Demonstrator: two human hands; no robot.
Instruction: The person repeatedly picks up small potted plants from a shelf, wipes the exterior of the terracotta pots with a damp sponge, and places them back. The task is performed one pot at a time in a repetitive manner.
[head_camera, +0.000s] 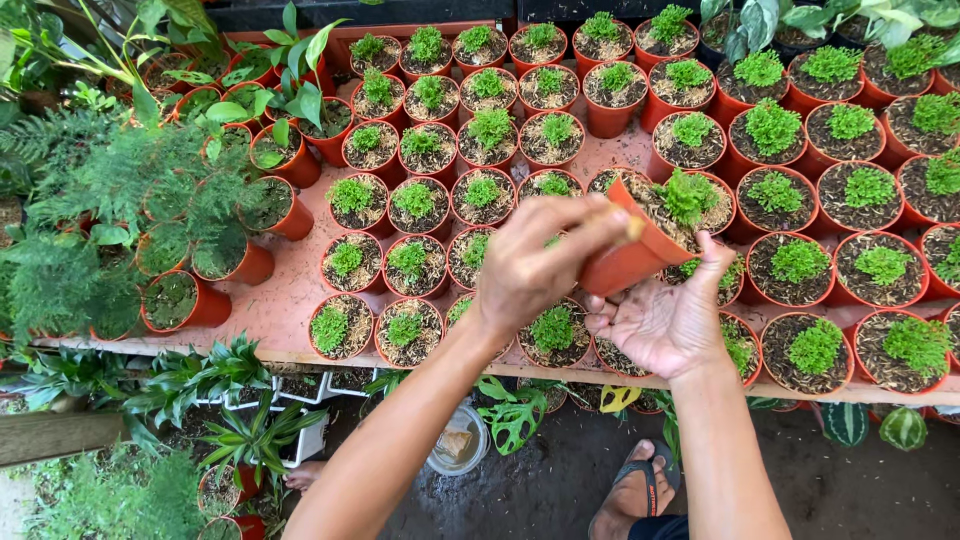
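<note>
While the left hand (530, 265) fingers wrap tight around a tipped orange pot (625, 255), the right hand (665, 315) lies open just under it, ready to catch spilling soil.

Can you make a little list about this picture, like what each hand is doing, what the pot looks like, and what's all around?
Left hand: grips the tilted orange pot by its rim
Right hand: open, palm up, under the pot
Plant in pot: small, green, bushy
Shelf: pinkish, holds rows of matching potted seedlings
Left side: feathery ferns
Below: a foot in a sandal
</note>
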